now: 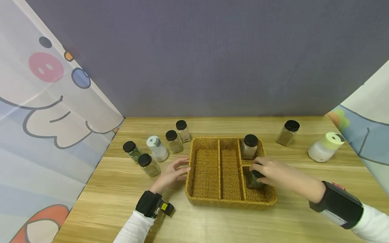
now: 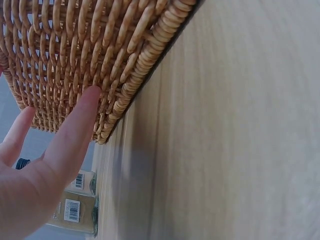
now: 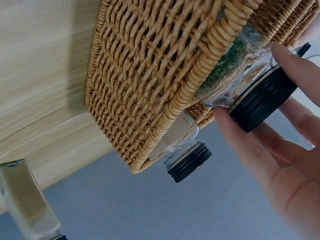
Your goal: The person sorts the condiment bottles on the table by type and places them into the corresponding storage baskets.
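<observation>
A woven basket (image 1: 204, 201) with divided compartments sits on the table. My right hand (image 1: 268, 172) pinches the black lid of a spice jar (image 1: 253, 180) that stands in the front right compartment. Green dried herbs (image 3: 227, 65) show through that jar's clear glass in the right wrist view. Behind it, a second black-lidded jar (image 1: 249, 152) with pale contents occupies the back right compartment. On the other side, my left hand (image 1: 171, 173) has its fingers extended against the basket's left wall, and fingertips (image 2: 91, 95) overlap the weave in the left wrist view.
Left of the basket stand several black-lidded jars, including a green herb jar (image 1: 132, 151), and a white-capped shaker (image 1: 158, 149). To the right are a black-lidded jar (image 1: 287, 133) and a white bottle with a light green top (image 1: 323, 148). A grey panel (image 1: 212, 67) rises behind the table.
</observation>
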`<state>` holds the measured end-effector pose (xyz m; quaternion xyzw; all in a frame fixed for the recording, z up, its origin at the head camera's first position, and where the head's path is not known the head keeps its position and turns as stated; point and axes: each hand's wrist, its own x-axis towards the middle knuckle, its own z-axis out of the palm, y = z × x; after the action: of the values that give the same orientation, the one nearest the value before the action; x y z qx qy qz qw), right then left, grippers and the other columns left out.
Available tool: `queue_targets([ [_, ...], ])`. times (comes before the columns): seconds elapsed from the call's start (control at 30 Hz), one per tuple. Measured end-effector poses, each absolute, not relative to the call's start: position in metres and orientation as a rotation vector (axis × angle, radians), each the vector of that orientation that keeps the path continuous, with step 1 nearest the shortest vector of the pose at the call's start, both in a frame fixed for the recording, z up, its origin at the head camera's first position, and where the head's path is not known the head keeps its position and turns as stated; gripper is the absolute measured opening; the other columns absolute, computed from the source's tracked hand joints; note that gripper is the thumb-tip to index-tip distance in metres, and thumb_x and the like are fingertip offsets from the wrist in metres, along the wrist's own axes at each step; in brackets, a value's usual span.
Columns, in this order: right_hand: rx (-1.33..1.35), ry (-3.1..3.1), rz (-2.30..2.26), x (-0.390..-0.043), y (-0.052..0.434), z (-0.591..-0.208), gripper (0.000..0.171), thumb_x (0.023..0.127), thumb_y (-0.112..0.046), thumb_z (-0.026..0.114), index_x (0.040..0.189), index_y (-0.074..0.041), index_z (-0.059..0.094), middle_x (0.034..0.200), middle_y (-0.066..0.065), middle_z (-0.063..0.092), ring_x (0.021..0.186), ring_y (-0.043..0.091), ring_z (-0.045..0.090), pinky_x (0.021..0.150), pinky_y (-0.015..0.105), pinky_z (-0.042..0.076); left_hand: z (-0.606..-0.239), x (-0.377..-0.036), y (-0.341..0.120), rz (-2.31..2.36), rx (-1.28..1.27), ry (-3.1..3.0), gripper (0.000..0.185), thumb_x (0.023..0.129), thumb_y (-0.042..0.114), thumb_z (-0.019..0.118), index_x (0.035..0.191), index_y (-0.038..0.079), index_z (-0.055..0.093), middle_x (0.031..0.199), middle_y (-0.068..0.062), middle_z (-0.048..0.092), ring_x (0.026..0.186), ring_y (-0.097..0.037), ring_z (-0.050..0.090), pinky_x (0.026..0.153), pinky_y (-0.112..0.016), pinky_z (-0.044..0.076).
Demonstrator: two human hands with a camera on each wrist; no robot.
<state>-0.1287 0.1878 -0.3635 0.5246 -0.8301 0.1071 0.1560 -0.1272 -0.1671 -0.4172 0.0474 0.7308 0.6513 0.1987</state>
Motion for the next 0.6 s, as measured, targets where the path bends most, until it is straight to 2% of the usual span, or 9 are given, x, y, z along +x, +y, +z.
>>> queue_targets([
  [0.43, 1.463, -2.544, 0.289, -0.126, 0.183, -0.361, 0.037, 0.06, -0.012, 0.079, 0.091, -0.006, 0.061, 0.088, 0.007, 0.053, 0.071, 0.02, 0.056, 0.056, 0.022, 0.051, -0.419, -0.127, -0.168, 1.836, 0.118, 2.033, 0.054, 0.085, 0.014, 0.058, 0.132, 0.001, 0.035, 0.132, -0.022, 0.037, 0.108, -0.031, 0.049, 0.088, -0.042, 0.046],
  [0.6, 1.469, -2.533, 0.289, -0.126, 0.182, -0.361, 0.038, 0.059, -0.012, 0.079, 0.092, -0.005, 0.061, 0.086, 0.006, 0.052, 0.069, 0.018, 0.056, 0.054, 0.02, 0.05, -0.431, -0.131, -0.171, 1.859, 0.123, 2.021, 0.054, 0.085, 0.015, 0.059, 0.132, 0.002, 0.036, 0.131, -0.021, 0.038, 0.108, -0.031, 0.05, 0.087, -0.041, 0.046],
])
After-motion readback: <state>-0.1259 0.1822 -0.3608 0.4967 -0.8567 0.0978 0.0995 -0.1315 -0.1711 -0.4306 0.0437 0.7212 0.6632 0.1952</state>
